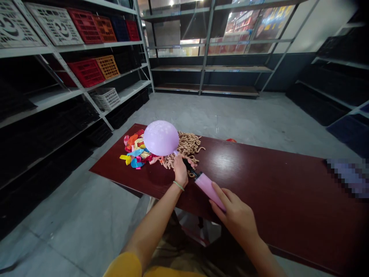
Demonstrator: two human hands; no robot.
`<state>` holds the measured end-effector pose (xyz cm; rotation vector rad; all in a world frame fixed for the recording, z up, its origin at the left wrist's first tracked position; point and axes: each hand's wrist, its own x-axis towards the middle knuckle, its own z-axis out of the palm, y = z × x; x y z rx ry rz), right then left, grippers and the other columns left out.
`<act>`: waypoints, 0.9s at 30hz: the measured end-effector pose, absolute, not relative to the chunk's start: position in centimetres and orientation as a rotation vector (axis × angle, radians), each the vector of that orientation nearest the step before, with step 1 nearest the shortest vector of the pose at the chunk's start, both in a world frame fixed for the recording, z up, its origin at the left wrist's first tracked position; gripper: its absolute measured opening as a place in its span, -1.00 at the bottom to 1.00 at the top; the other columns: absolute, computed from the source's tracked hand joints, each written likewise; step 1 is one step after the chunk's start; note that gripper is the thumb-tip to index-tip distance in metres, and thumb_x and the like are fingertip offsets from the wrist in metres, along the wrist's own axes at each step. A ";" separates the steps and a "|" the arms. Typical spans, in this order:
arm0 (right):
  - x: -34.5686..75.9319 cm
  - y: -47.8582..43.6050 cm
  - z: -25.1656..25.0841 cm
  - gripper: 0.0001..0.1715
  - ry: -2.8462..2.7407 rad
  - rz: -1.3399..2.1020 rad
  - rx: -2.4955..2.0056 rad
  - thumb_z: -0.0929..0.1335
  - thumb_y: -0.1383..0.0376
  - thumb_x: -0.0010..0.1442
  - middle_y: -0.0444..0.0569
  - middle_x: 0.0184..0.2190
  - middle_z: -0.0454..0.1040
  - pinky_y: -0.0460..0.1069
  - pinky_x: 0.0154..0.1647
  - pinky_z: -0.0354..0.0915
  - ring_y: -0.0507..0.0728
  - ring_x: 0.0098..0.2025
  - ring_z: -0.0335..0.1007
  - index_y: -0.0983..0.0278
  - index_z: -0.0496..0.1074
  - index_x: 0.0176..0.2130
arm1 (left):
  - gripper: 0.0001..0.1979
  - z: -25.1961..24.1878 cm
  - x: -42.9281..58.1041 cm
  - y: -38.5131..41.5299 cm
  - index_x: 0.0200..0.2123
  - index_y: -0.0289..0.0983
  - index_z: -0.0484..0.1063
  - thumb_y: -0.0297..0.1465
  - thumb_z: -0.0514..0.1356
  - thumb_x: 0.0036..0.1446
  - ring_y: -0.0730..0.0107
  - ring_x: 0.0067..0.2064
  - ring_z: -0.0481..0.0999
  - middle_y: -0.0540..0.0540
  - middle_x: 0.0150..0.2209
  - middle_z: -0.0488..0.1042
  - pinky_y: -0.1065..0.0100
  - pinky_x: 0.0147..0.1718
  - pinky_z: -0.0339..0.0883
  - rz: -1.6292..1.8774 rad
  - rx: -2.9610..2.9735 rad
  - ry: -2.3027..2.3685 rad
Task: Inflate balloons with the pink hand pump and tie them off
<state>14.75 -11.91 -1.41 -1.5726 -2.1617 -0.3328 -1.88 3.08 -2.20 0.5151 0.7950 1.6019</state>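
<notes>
A pale purple balloon [161, 137], inflated, sits over the left part of the table. My left hand [181, 171] is closed around its neck and the black nozzle end of a hand balloon pump. The pump's pink barrel [209, 188] slants down to the right, with my right hand [235, 211] wrapped around its lower part. Behind the inflated balloon lies a heap of flat balloons [134, 148] in several colours. Beside them, partly hidden by the balloon and my left hand, is a pile of tan, curly, cord-like pieces [188, 144].
The dark red table [259, 177] runs to the right, where a blurred dark item [348, 177] lies at its end. Metal shelves with plastic crates [86, 71] stand on the left. More shelving [206, 69] lines the back, with grey floor [230, 111] in between.
</notes>
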 end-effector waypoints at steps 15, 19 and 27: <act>20.3 -17.3 -2.3 -0.38 -2.215 -0.227 -1.491 0.32 0.20 0.31 0.02 -0.02 0.51 0.01 -0.07 0.37 0.16 -0.11 0.50 0.12 0.20 0.31 | -0.79 -1.8 -2.0 3.0 -0.41 -0.22 0.18 -0.25 0.05 0.23 0.49 -0.68 0.31 0.10 -0.65 0.28 0.41 -0.55 0.32 1.616 0.491 0.774; 21.0 -17.9 -2.4 -0.37 -2.220 -0.259 -1.497 0.33 0.21 0.30 0.02 -0.03 0.51 0.01 -0.09 0.36 0.16 -0.11 0.50 0.13 0.19 0.31 | -0.79 -1.8 -2.2 3.1 -0.41 -0.21 0.17 -0.25 0.06 0.23 0.50 -0.68 0.31 0.11 -0.64 0.28 0.41 -0.53 0.32 1.615 0.471 0.757; 16.3 -12.8 -1.8 -0.44 -2.200 -0.277 -1.533 0.28 0.16 0.34 0.02 -0.12 0.53 -0.08 -0.29 0.34 0.10 -0.20 0.50 0.19 0.25 0.27 | -0.80 -2.1 -2.0 3.0 -0.41 -0.21 0.16 -0.26 0.06 0.22 0.52 -0.67 0.27 0.10 -0.64 0.27 0.43 -0.54 0.32 1.607 0.508 0.781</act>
